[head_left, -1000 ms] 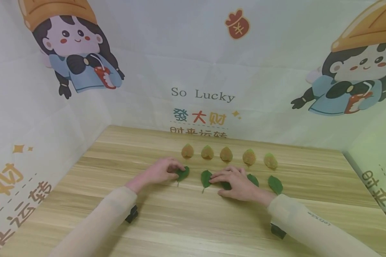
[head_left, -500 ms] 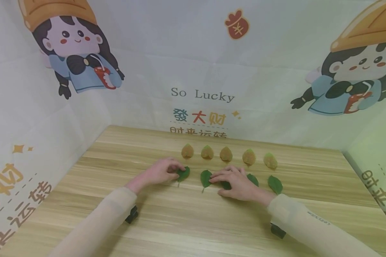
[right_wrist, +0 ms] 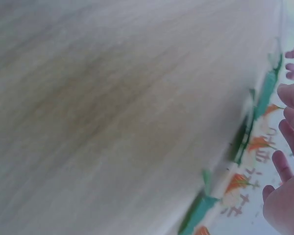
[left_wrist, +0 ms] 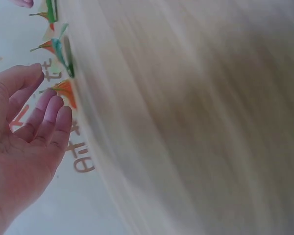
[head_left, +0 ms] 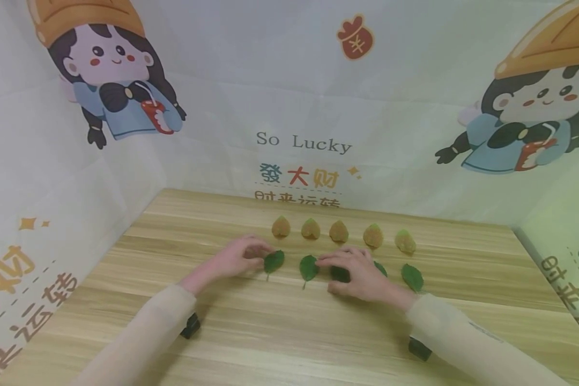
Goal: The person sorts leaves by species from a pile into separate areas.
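Note:
Five-fingered and loosely bent, my left hand (head_left: 234,258) is beside the leftmost green leaf (head_left: 274,261), its fingertips at the leaf's left edge. The left wrist view shows this hand (left_wrist: 27,142) with nothing in its grasp. Over the middle green leaf (head_left: 339,274) hovers my right hand (head_left: 364,276), with thumb and fingers apart; it partly hides that leaf and another green leaf (head_left: 380,268). Its index fingertip is close to the second green leaf (head_left: 309,267). To its right lies one more green leaf (head_left: 412,277). The green leaves form a row.
Behind the green row, several orange-yellow leaves (head_left: 339,231) lie in a second row on the wooden table (head_left: 270,332). A printed cloth backdrop (head_left: 251,102) rises along the table's back and sides. Dark wrist devices (head_left: 190,325) hang under both sleeves.
The left hand has drawn back slightly to the left, off the leftmost leaf. The right hand's fingers have lifted and spread a little, baring more of the middle leaf. The leaves stay put.

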The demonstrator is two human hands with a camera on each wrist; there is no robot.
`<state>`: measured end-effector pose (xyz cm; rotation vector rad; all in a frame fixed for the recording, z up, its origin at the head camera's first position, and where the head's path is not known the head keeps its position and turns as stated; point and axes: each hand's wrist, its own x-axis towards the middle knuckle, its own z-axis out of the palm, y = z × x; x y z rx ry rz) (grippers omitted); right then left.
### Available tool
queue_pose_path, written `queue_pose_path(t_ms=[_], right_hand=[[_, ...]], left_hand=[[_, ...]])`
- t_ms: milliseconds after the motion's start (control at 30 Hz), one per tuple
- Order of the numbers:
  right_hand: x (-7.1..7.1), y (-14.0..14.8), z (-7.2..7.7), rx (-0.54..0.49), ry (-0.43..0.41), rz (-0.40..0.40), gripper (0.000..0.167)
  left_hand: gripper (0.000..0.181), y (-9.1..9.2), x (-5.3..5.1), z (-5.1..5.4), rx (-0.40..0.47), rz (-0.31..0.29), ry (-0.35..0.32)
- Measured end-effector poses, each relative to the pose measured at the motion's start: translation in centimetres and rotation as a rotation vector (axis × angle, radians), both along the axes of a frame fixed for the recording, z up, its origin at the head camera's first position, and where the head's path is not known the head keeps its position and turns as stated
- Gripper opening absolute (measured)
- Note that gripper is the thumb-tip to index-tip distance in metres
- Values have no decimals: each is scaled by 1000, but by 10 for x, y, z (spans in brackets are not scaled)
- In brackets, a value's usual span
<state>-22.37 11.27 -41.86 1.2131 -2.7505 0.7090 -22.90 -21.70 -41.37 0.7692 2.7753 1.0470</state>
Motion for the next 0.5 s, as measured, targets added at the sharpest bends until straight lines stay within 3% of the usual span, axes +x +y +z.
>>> queue_pose_path(t_ms=[100, 267, 400, 500], right_hand=[[3, 5, 6, -47, 3, -9, 47], [10, 24, 22, -98, 62, -23, 46], [18, 45, 32, -92, 134, -58, 51], [25, 65, 37, -96, 161, -91, 54]], left_hand=[[37, -8, 5, 3, 9, 7, 40], [42, -23, 17, 13, -14, 14, 164], [47, -35, 29, 22, -90, 38, 271], [54, -43, 39, 30, -170, 55, 301]])
